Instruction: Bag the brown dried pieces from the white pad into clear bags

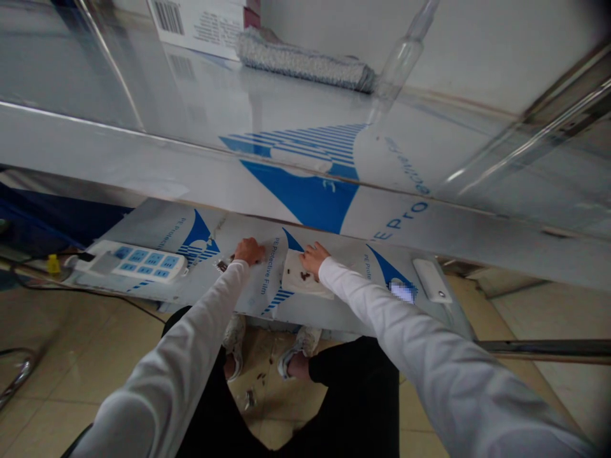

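Note:
My left hand [249, 251] is curled closed on the film-covered lower shelf [252, 292]; whatever its fingers hold is hidden. Close to its wrist lies a small metallic-looking piece [221, 265], too small to name. My right hand [314, 257] rests over the upper part of a white, cloth-like square [296, 280], its bent fingers slightly apart and nothing visible in them. Several small dark brown bits [304, 276] lie on that square beside the right thumb.
A white power strip [165, 264] with blue sockets occupies the shelf's left end. At the right are a blurred-out patch [401, 291] and a white oblong device [429, 280]. A raised ledge [200, 159] behind bears a box [200, 25], grey towel [305, 60] and clear plastic tube [398, 67].

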### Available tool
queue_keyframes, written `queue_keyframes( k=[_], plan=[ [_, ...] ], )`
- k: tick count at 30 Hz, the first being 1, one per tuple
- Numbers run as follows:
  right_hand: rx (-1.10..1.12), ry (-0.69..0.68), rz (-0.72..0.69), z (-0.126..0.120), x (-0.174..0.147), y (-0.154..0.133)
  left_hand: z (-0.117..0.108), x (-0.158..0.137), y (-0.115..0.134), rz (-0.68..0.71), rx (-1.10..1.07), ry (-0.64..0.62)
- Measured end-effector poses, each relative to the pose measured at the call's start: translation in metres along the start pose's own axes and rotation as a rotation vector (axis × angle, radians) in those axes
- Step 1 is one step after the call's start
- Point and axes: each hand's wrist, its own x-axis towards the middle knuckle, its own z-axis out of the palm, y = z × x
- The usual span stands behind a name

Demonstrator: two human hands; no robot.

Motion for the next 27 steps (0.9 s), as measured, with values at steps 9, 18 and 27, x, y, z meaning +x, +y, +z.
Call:
queue_keyframes(
  k=[9, 18, 27],
  plan=[
    [0.268, 0.321, 0.341, 0.051, -0.076, 0.054, -0.012, -0.009, -0.006, -0.027, 0.031, 0.005],
    [0.524, 0.658, 0.834, 0.134, -0.104, 0.085, -0.037, -0.027, -0.011, 0.015, 0.082, 0.097],
    [0.623, 0.691, 0.838, 0.123, -0.122, 0.075, -0.049, -0.081, -0.010, 0.005, 0.005, 0.283]
  ],
)
